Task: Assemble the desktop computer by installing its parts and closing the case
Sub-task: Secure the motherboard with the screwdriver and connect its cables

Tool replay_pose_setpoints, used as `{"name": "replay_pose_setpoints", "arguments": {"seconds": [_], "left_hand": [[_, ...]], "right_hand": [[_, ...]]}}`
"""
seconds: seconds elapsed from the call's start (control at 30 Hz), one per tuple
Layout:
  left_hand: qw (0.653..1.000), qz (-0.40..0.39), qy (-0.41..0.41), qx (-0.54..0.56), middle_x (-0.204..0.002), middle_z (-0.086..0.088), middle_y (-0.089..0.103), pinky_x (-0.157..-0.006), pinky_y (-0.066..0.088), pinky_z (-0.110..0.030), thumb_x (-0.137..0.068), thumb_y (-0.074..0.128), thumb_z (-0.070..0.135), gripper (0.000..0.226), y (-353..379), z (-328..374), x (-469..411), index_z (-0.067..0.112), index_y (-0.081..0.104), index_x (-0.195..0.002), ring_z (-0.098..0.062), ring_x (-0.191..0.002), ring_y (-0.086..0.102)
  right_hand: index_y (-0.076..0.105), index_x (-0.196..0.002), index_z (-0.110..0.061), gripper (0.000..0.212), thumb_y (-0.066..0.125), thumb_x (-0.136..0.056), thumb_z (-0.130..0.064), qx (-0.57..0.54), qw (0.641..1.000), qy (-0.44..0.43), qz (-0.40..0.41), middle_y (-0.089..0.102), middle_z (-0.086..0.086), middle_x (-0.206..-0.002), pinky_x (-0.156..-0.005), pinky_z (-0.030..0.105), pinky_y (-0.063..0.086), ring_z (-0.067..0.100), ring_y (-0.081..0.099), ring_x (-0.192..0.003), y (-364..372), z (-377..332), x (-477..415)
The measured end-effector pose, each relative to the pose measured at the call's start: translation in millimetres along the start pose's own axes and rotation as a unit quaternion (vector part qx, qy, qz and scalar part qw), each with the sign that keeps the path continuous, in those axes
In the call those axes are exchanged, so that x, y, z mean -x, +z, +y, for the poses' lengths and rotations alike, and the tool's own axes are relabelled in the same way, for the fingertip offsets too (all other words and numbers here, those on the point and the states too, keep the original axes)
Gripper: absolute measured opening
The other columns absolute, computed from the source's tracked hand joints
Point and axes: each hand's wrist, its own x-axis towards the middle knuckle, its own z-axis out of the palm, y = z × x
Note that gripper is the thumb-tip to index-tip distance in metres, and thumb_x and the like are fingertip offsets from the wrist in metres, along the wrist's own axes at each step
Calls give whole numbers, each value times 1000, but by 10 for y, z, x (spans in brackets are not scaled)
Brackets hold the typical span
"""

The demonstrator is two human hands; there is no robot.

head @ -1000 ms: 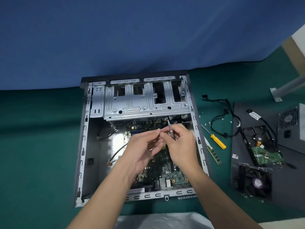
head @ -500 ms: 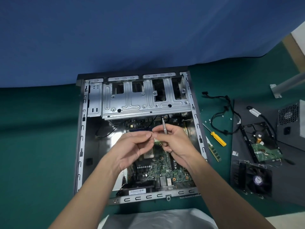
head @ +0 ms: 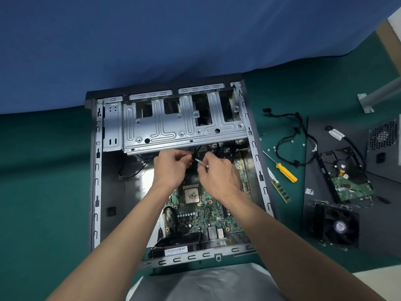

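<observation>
The open computer case (head: 96, 192) lies flat on the green counter (head: 43, 170), its open side up, with a blue cloth (head: 152, 40) hanging behind its far edge. Inside, the green motherboard (head: 208, 216) fills the near right part of the case, and the CPU (head: 192, 195) sits bare near the board's middle. The metal drive cage (head: 165, 131) spans the far end. Both hands meet over the far edge of the motherboard, just in front of the cage. The right hand (head: 221, 179) pinches a thin silver tool (head: 201, 163) between thumb and curled fingers, its shaft pointing left and far toward the other hand. The left hand (head: 170, 170) has its fingers (head: 184, 158) curled with the tips drawn together close to the tool's end; whether they pinch anything I cannot tell. To the right of the case on the counter lie a yellow-handled screwdriver (head: 284, 171) and, just near of it, a RAM stick (head: 281, 191), with a loose black cable bundle (head: 290, 137) farther back. Further right, a dark side panel (head: 375, 224) carries a hard drive (head: 347, 181), a black fan (head: 335, 224) at its near edge and a grey power supply (head: 384, 144) at the far right.
</observation>
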Motion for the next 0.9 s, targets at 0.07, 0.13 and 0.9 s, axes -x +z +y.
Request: {"name": "replay_pose_setpoints", "arguments": {"seconds": [0.07,0.13,0.9], "left_hand": [[999,8,8,-31,-79,7,72,-87,55,-33,-88,68,15,10,-30,-47,-11,15,75,-95,-11,-82,69],[999,6,4,-37,-78,9,71,-88,54,-34,-88,68,15,9,-56,-109,-16,15,76,-94,-10,-81,69],[957,-112,-26,-265,-136,-21,50,-100,33,-35,-104,31,22,42,710,9,-546,-1,48,-134,-34,-124,47]], "right_hand": [[55,-92,-24,6,52,-96,-28,-43,998,-7,47,51,-13,-76,-53,20,34,8,51,-61,9,-38,-28],[63,-105,-21,20,49,-98,-33,-50,998,-26,-14,48,-11,-94,-65,23,38,10,52,-75,22,-62,-56],[47,-132,-9,45,39,-100,-39,-124,954,273,-30,39,16,-142,-97,40,40,32,49,-120,-86,111,-15]]}}
